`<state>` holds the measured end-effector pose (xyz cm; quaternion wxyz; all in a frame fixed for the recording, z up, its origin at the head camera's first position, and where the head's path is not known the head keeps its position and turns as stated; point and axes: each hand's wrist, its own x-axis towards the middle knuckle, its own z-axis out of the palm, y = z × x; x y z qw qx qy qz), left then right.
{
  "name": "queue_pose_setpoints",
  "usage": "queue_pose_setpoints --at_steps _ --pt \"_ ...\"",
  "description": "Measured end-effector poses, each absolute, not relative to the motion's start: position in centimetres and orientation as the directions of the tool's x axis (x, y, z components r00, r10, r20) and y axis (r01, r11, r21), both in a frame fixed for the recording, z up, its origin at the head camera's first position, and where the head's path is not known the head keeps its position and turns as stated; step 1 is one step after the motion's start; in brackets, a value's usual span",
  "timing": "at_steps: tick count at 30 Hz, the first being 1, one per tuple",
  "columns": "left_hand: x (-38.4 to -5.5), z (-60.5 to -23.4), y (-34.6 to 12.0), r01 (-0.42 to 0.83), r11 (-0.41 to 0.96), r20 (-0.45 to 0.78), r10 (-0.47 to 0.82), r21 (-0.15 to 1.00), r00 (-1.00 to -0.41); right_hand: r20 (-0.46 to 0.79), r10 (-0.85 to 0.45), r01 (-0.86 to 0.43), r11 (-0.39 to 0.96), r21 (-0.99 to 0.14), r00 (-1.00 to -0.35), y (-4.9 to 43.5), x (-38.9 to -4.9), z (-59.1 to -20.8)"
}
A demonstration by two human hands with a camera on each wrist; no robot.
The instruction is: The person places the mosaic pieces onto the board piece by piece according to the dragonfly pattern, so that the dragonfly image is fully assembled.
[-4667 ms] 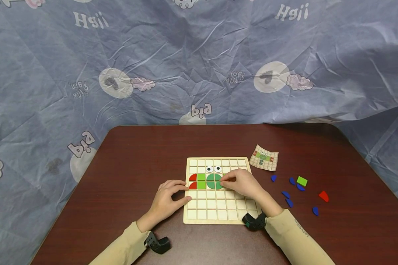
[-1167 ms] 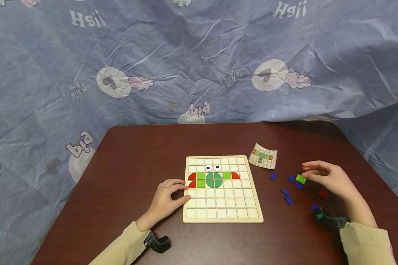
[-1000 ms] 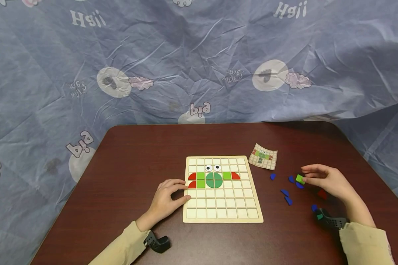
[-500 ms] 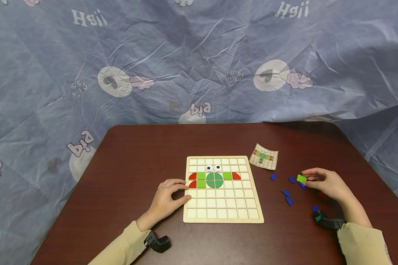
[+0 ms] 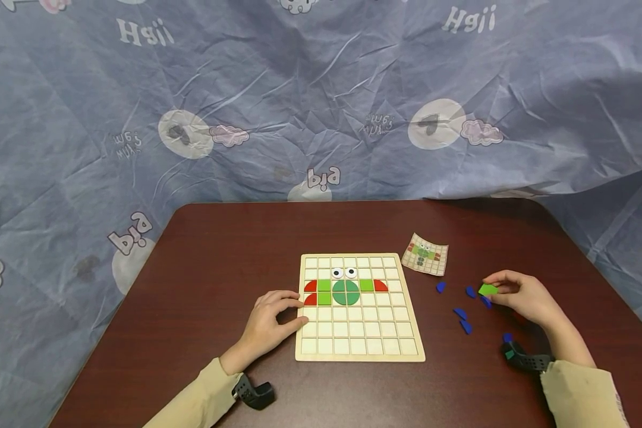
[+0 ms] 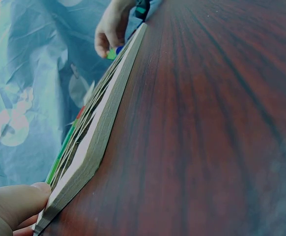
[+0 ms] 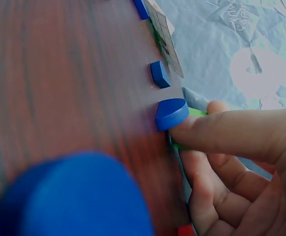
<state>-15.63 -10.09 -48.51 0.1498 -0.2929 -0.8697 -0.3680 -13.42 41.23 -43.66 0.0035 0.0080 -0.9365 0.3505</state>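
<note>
The left hand (image 5: 270,321) rests at the near left, fingers spread, thumb and fingertips touching the left edge of the gridded board (image 5: 357,330). Blue pieces (image 5: 466,327) lie scattered at right. Among them, the right hand (image 5: 524,297) pinches a green block (image 5: 487,289), well apart from the board; whether it is lifted cannot be told. Farther in on the board, red pieces (image 5: 311,299) and green squares (image 5: 324,298) flank a dark green disc (image 5: 339,297), two eye pieces (image 5: 337,273) beyond. Far right of the board lies a patterned card (image 5: 425,254).
</note>
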Motion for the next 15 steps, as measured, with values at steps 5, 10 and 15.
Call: queue_pose_setpoints --at_steps 5,10,15 --pt "-15.7 -48.5 -10.2 0.620 0.560 0.472 0.404 0.549 -0.784 0.022 -0.001 -0.016 0.736 -0.677 -1.000 40.9 -13.6 -43.1" --pt "-15.8 -48.6 -10.2 0.623 0.560 0.471 0.410 0.546 -0.781 0.040 0.032 -0.004 0.732 -0.682 -0.999 40.1 -13.5 -42.1" --pt "-15.8 -48.7 -10.3 0.621 0.560 0.469 0.409 0.549 -0.783 0.057 0.001 -0.039 0.717 -0.696 -0.998 38.6 -13.9 -41.3"
